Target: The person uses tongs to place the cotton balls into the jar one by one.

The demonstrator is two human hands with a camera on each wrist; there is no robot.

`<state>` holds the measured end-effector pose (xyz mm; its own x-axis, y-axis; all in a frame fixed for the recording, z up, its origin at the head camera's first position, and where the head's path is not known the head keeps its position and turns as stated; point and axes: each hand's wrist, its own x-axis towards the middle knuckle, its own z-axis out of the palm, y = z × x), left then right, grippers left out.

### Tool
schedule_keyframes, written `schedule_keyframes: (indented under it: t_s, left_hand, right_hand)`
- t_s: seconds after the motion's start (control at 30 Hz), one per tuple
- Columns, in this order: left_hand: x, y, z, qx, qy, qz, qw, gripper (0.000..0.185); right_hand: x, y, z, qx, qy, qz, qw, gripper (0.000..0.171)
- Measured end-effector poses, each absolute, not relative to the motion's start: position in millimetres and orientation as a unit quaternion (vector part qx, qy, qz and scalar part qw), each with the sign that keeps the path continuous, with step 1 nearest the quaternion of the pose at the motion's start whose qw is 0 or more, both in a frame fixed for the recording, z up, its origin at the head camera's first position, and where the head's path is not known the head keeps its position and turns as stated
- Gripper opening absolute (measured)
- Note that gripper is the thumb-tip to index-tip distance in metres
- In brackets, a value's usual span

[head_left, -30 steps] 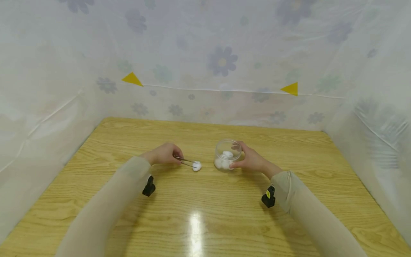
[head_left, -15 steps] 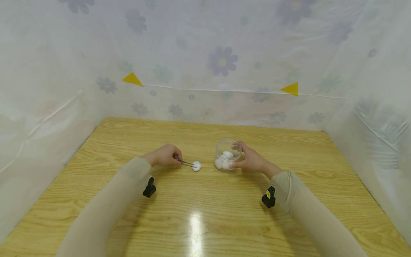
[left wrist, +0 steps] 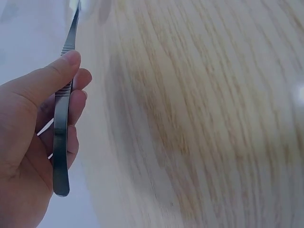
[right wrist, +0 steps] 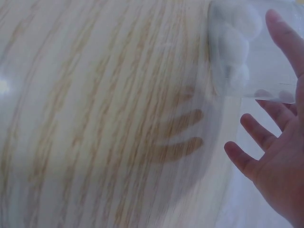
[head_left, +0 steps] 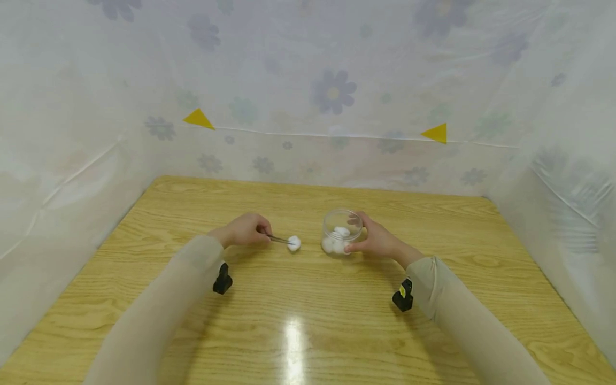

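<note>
My left hand [head_left: 245,230] pinches a pair of metal tweezers [left wrist: 61,130] between thumb and fingers. The tweezers' tips are closed on a white cotton ball [head_left: 294,244], which sits just left of the jar; a small gap from the table is hard to judge. In the left wrist view the ball is mostly cut off at the top edge. My right hand [head_left: 380,240] holds a clear, lidless round jar [right wrist: 270,71] from its right side, thumb at the front and fingers behind. Several white cotton balls [right wrist: 235,45] lie inside the jar, which stands upright on the table.
The wood-grain table [head_left: 289,294] reaches back to a pale floral curtain [head_left: 269,80], which also hangs at both sides. Two yellow triangles [head_left: 434,133] mark the curtain behind. A black wrist camera [head_left: 223,279] hangs under the left sleeve, another under the right.
The tweezers' arms have come together on the cotton ball. Left hand, tweezers and ball have shifted slightly up in the view over the last half second. The right hand and jar stay put.
</note>
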<state>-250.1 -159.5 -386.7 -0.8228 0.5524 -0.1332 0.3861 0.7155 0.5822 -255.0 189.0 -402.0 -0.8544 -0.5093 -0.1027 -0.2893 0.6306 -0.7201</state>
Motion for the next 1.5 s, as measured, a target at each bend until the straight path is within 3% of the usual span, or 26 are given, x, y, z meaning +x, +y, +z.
schedule_keyframes:
  t_s: [1.5]
  left_hand:
    - [-252.8, -156.2, -356.7, 0.221, 0.912, 0.332, 0.093, 0.016]
  right_hand:
    - [-254.0, 188.8, -401.5, -0.228, 0.889, -0.368, 0.147, 0.092]
